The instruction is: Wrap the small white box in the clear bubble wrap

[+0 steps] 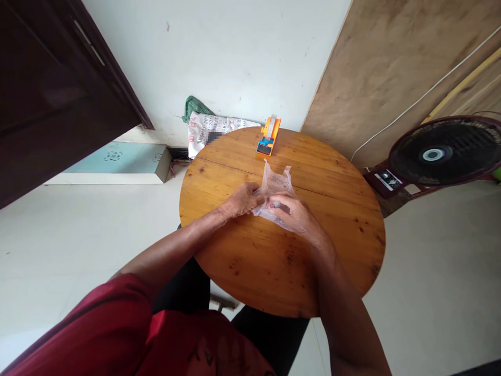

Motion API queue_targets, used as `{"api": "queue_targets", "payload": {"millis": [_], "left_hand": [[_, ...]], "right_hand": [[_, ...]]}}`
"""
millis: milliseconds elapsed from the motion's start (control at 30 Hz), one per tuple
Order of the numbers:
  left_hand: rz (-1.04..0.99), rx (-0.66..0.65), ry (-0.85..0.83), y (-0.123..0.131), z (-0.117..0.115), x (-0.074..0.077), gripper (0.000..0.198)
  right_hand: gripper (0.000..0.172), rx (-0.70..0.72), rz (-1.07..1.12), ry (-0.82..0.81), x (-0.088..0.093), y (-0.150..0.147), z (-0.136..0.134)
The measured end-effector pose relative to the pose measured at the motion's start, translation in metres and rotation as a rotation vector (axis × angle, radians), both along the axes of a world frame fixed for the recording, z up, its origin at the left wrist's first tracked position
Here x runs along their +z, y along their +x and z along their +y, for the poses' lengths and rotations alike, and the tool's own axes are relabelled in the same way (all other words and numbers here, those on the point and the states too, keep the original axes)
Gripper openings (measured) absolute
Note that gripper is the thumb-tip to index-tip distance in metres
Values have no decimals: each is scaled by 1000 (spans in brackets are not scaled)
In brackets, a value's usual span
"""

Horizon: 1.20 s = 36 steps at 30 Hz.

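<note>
A small clear plastic bag (276, 184) lies crumpled near the middle of the round wooden table (242, 250). My left hand (245, 199) pinches the bag's left edge with closed fingers. My right hand (294, 211) rests on the bag's right lower part, fingers curled onto it. What is inside the bag I cannot make out. An orange and blue tool (269, 137) with a grey strip sits at the table's far edge, apart from both hands.
A printed white sack (213, 131) and a green bag (194, 106) lie on the floor by the wall behind the table. A black floor fan (442, 151) stands at the right. A dark door (58, 89) and a pale flat box (117, 163) are at the left.
</note>
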<state>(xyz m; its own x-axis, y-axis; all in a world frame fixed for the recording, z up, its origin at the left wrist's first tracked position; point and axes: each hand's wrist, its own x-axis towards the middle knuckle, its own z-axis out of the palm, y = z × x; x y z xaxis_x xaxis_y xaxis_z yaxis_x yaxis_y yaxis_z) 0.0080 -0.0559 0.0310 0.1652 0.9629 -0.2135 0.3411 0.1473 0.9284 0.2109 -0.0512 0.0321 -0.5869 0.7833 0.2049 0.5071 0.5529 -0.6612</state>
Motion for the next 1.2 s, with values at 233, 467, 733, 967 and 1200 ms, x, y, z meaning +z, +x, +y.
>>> {"api": "queue_targets", "payload": {"millis": [233,467,733,967,1200], "left_hand": [[-213,68,-69,0,-2,-6,16],[-370,94,-36,5,-2,-9,35],[-220,-74,94,3,-10,-12,33],[-75,-273,197,-11,-17,12,28],[47,-347,510,-8,-16,-1,24]], "right_hand": [[23,-2,-14,-26,3,0,-2],[21,-7,-35,-52,4,-1,-3],[21,-39,-69,-72,8,-2,-5],[39,-158,-160,-134,10,0,-5],[44,-141,-178,-189,12,2,-3]]}}
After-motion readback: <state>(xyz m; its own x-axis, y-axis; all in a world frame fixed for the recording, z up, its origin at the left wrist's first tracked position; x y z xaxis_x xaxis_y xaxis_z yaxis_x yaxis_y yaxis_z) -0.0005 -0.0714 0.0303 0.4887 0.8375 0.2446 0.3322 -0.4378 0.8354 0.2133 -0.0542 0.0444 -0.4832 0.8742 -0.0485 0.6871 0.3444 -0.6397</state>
